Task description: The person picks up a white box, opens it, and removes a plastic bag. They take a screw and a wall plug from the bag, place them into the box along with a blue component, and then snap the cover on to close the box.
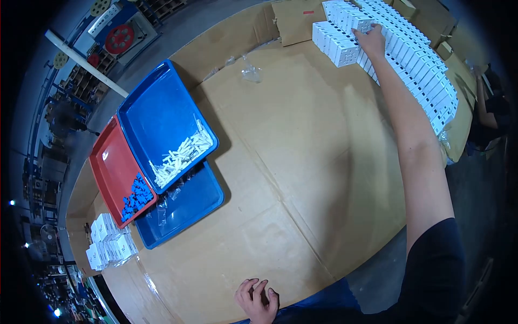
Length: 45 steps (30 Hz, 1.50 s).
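My right arm reaches to the far right. There my right hand [371, 40] has its thumb and fingers closed on the end of a white plastic housing [361, 22], on top of the stacked rows. More of the same white housings [337, 46] stand in a short row just left of the hand, and long rows of white housings [418, 70] run along the right side. My left hand [258, 303] rests at the near table edge, palm up, with loosely curled fingers apart and nothing in them.
On the left, a blue tray [156, 102] holds white stick-like pieces [183, 154]. Beside it a red tray [108, 173] holds small blue pieces [137, 197]; another blue tray [186, 202] lies partly underneath. White boxes [110, 245] sit lower left. Another person's arm [483, 102] shows far right.
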### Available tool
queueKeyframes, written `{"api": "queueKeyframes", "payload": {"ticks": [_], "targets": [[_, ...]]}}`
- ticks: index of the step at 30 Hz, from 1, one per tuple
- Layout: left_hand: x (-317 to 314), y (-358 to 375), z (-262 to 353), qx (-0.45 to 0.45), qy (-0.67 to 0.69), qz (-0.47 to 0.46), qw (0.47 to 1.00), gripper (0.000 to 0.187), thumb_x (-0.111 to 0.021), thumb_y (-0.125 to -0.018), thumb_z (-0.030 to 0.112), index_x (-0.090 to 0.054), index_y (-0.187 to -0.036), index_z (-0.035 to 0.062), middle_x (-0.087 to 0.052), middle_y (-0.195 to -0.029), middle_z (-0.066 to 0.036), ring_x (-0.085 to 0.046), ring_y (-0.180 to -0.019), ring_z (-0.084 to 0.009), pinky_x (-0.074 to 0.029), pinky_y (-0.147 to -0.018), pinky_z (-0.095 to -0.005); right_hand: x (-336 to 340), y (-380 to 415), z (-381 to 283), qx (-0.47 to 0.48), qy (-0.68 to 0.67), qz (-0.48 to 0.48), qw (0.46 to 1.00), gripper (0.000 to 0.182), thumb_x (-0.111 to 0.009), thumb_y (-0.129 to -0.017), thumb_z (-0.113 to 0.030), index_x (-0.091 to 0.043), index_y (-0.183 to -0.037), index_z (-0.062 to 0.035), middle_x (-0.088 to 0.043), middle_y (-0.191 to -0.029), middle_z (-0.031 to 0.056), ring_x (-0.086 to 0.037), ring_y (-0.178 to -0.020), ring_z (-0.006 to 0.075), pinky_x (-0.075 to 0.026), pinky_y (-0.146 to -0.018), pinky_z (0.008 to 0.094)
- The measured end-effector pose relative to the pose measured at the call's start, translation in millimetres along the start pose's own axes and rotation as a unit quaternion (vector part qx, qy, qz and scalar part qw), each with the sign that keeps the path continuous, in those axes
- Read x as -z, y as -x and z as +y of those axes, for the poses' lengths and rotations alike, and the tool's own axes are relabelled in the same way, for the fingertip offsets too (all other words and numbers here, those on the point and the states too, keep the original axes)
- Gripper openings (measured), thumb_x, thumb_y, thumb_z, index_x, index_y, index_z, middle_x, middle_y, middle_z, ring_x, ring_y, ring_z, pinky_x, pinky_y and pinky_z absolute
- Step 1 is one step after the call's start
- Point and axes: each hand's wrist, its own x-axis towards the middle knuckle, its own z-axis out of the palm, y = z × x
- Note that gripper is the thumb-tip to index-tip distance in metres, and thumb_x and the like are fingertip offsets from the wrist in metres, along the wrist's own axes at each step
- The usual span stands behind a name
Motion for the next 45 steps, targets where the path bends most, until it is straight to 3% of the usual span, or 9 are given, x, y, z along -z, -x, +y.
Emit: {"api": "queueKeyframes", "payload": {"ticks": [5,14,19,21,24,32,34,39,45], "targets": [[1,0,1,0.004,0.004,0.001,1.000,0.029,-0.071,-0.088,0.009,-0.068,-0.117,0.0053,-0.061,-0.123,-0.018,-0.057,-0.117,-0.0386,-0.044,-0.100,-0.0493,2,-1,1,0.022,0.048,-0.050,0.997,0.071,-0.085,-0.080,-0.045,-0.063,-0.124,0.0073,-0.069,-0.124,0.0268,-0.066,-0.118,0.0403,-0.052,-0.101,0.0446],[-5,11,-6,0.019,-0.023,0.005,1.000,0.029,-0.073,-0.083,0.014,-0.070,-0.111,0.0078,-0.062,-0.121,-0.013,-0.055,-0.120,-0.0363,-0.040,-0.104,-0.0489,-8,3,35,0.117,0.085,-0.034,0.989,0.069,-0.081,-0.084,-0.044,-0.064,-0.130,0.0046,-0.069,-0.125,0.0251,-0.065,-0.119,0.0396,-0.050,-0.104,0.0451],[-4,15,-16,0.026,-0.002,0.018,1.000,0.032,-0.075,-0.083,0.018,-0.071,-0.115,0.0124,-0.061,-0.123,-0.008,-0.056,-0.123,-0.0319,-0.040,-0.104,-0.0469,-14,21,72,0.233,0.007,0.002,0.972,0.049,-0.074,-0.092,-0.026,-0.062,-0.131,0.0004,-0.064,-0.131,0.0207,-0.061,-0.123,0.0372,-0.048,-0.106,0.0442],[2,17,-18,0.038,-0.006,0.033,0.999,0.032,-0.075,-0.084,0.019,-0.071,-0.115,0.0123,-0.061,-0.123,-0.008,-0.056,-0.123,-0.0310,-0.040,-0.104,-0.0467,9,49,49,0.223,-0.013,-0.051,0.973,0.046,-0.073,-0.091,-0.022,-0.062,-0.130,-0.0002,-0.064,-0.129,0.0217,-0.060,-0.123,0.0379,-0.046,-0.107,0.0448],[4,21,-20,0.019,0.002,0.046,0.999,0.031,-0.076,-0.084,0.019,-0.070,-0.114,0.0126,-0.061,-0.123,-0.008,-0.056,-0.123,-0.0291,-0.041,-0.103,-0.0457,58,101,9,0.305,-0.044,-0.095,0.947,0.035,-0.068,-0.092,-0.014,-0.065,-0.124,0.0005,-0.065,-0.123,0.0191,-0.061,-0.119,0.0367,-0.047,-0.104,0.0413],[14,30,-23,-0.008,0.103,0.067,0.992,0.026,-0.071,-0.091,0.017,-0.068,-0.116,0.0100,-0.063,-0.122,-0.008,-0.056,-0.125,-0.0274,-0.041,-0.106,-0.0439,212,308,-62,0.293,-0.132,-0.336,0.885,0.026,-0.064,-0.090,-0.004,-0.063,-0.117,-0.0001,-0.065,-0.119,0.0195,-0.063,-0.115,0.0378,-0.049,-0.101,0.0414],[14,36,-30,-0.007,0.148,0.078,0.986,0.022,-0.070,-0.092,0.014,-0.069,-0.114,0.0082,-0.065,-0.120,-0.008,-0.057,-0.124,-0.0275,-0.042,-0.105,-0.0427,237,358,-65,0.324,-0.142,-0.347,0.869,0.026,-0.065,-0.089,-0.002,-0.063,-0.115,0.0006,-0.065,-0.121,0.0188,-0.062,-0.116,0.0387,-0.049,-0.102,0.0422],[25,59,-49,0.062,0.387,0.135,0.910,0.017,-0.064,-0.095,0.003,-0.070,-0.111,0.0020,-0.069,-0.110,-0.012,-0.065,-0.107,-0.0292,-0.052,-0.095,-0.0384,290,465,-80,0.245,-0.181,-0.343,0.889,0.019,-0.066,-0.091,-0.002,-0.066,-0.109,0.0025,-0.066,-0.121,0.0188,-0.063,-0.118,0.0374,-0.049,-0.104,0.0426],[63,102,-105,0.081,0.274,0.177,0.942,0.014,-0.065,-0.096,0.004,-0.070,-0.109,0.0009,-0.070,-0.108,-0.011,-0.067,-0.107,-0.0268,-0.052,-0.095,-0.0357,313,548,-112,0.194,-0.256,-0.297,0.899,0.016,-0.064,-0.094,-0.001,-0.067,-0.108,0.0039,-0.069,-0.114,0.0180,-0.066,-0.110,0.0331,-0.050,-0.101,0.0397]]}}
